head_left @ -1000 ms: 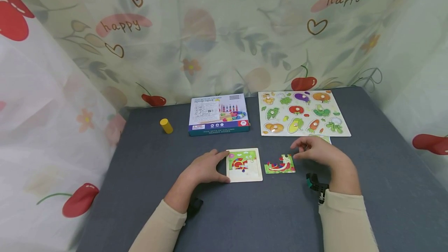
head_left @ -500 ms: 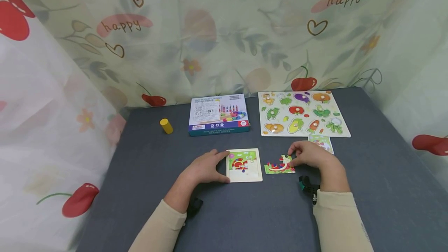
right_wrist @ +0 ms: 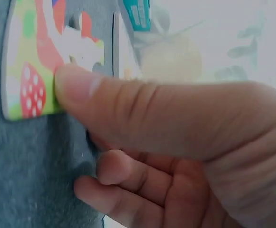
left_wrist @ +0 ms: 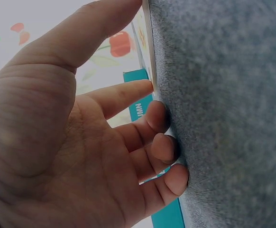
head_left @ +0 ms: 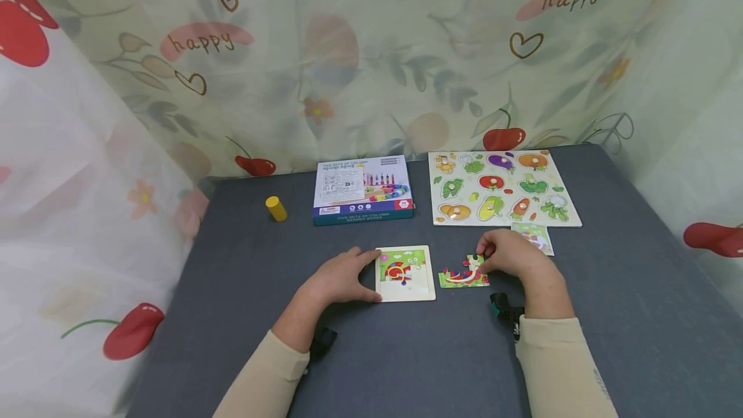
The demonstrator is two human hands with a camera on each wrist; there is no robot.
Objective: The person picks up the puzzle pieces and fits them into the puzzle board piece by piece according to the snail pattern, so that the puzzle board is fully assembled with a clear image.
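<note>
Puzzle section (head_left: 461, 278), pinched at its right end

Puzzle section: joined pieces, green, red and white, stepped upper edge; just right of the tray.
Right hand (head_left: 519, 258): thumb and forefinger pinching the section; other fingers loosely bent.
Tray (head_left: 422, 288): square, pale, part-filled with pieces.
Left hand (head_left: 339, 281): thumb and forefinger spread, touching the tray's left side.
Picture card (head_left: 534, 238): at the near edge of the vegetable board (head_left: 511, 175).
Box (head_left: 364, 193): printed, lying flat, left of the board.
Yellow cylinder (head_left: 276, 209): far left.
Cloth (head_left: 406, 360): dark, beneath.
</note>
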